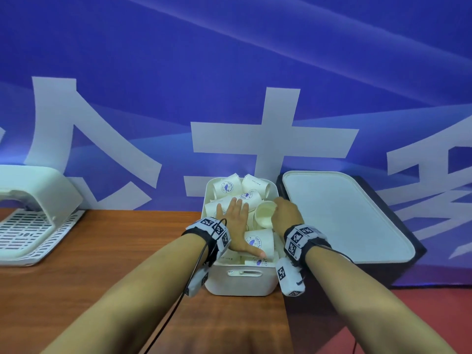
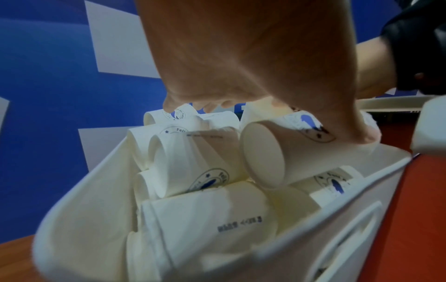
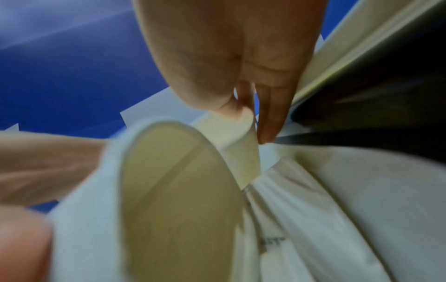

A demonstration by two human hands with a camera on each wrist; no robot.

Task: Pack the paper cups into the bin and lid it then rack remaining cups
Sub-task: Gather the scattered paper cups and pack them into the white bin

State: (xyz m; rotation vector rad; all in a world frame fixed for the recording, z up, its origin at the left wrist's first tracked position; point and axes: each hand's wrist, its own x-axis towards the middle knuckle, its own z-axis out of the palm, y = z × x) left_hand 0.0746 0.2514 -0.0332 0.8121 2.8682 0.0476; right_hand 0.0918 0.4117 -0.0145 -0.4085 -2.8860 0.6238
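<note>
Many paper cups (image 1: 228,187) lie heaped on their sides in the white plastic bin (image 1: 241,282), piled above its rim at the far end. The left hand (image 1: 236,221) lies flat on the heap, fingers straight, pressing down with its thumb against a cup near the front. The right hand (image 1: 287,213) has its grip curled round one cup (image 1: 265,212) at the bin's right edge; that cup lies tilted, its long axis running roughly left to right, open mouth toward the left hand, base inside the grasp.

The lid (image 1: 344,215) lies flat just right of the bin, on a dark base, its long side running with the bin's. It is nearest the right hand, so closing likely falls to that side once the held cup is tucked in.

The cups are thin, smooth paper with rolled rims and a blue printed badge; they should crush easily under a heavy press. Bin and lid are matte, round-cornered hard plastic. A slotted white rack (image 1: 33,221) sits far left on the wooden desk (image 1: 115,251).
</note>
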